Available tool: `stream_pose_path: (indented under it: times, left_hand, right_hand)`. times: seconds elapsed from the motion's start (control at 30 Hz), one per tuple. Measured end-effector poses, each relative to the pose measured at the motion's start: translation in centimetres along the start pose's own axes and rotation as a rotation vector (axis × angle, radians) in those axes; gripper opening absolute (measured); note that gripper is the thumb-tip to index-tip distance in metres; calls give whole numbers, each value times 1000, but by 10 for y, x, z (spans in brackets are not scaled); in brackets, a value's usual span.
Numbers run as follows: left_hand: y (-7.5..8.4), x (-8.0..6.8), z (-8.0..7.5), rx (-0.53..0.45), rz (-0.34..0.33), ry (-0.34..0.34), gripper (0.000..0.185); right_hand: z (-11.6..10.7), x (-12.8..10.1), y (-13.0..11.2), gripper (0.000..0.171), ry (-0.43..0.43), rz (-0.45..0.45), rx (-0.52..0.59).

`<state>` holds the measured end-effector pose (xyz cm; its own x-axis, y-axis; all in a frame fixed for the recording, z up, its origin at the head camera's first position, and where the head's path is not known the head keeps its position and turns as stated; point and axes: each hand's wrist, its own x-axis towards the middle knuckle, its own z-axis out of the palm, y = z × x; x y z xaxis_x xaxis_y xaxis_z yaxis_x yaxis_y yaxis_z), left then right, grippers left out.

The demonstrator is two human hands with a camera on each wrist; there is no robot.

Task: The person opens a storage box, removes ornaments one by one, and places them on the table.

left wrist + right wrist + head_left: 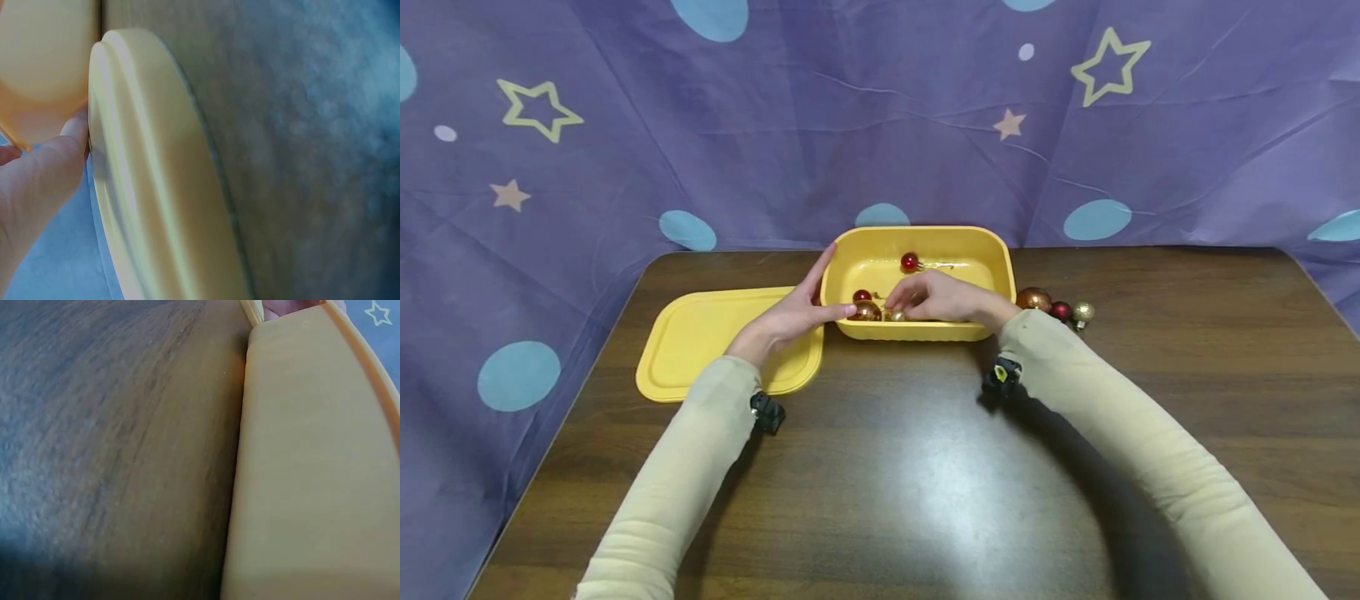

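A yellow box (985, 250) stands at the table's far middle, its lid (700, 333) lying flat to its left. Inside lie a red bauble (910, 262), a smaller red one (862, 295) and a copper one (867, 312). My left hand (797, 312) rests against the box's left end, index finger straight along the rim and thumb at the near corner. My right hand (925, 298) reaches over the near wall, its curled fingers pinching a gold bauble (895, 315) low in the box. The left wrist view shows the lid's edge (156, 187) beside my left hand (31, 181). Only the box's outer wall (312, 456) fills the right wrist view.
Right of the box, a copper bauble (1033, 298), a red one (1061, 310) and a gold one (1082, 312) sit on the dark wooden table (887, 467). A purple cloth with stars (850, 125) hangs behind and drapes past the left edge.
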<state>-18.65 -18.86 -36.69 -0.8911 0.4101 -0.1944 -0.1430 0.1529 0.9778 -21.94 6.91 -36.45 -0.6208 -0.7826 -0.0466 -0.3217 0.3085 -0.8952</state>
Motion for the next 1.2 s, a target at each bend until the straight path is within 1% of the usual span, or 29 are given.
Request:
stream_pose_path:
  times: [0.13, 0.27, 0.43, 0.5, 0.6, 0.73, 0.87, 0.93, 1.1, 1.2]
  left_hand:
    - [0, -1, 0, 1, -5, 1, 99]
    - [1, -2, 0, -1, -7, -2, 99]
    - [1, -1, 0, 2, -12, -6, 99]
    - [1, -2, 0, 0, -17, -3, 99]
    - [2, -2, -1, 2, -15, -6, 100]
    - [2, -2, -1, 4, -13, -4, 100]
    - [1, -2, -2, 10, -15, 0, 99]
    - [0, -2, -2, 11, -12, -1, 99]
    - [0, -1, -1, 18, -12, 0, 99]
    - [1, -2, 0, 24, -13, -1, 99]
  right_hand:
    - [-1, -3, -4, 29, 57, 10, 31]
    - [-3, -5, -6, 27, 98, 21, 30]
    - [-7, -9, -7, 23, 151, -5, 43]
    - [-8, -12, -7, 24, 167, -10, 91]
    - [-9, -16, -10, 27, 184, -18, 218]
    - [-9, -20, -13, 29, 206, -28, 418]
    - [-9, -22, -14, 29, 230, -40, 548]
    - [-10, -24, -13, 30, 245, -46, 548]
    - [-11, -28, -12, 34, 282, -41, 470]
    - [-11, -33, -14, 35, 296, -28, 449]
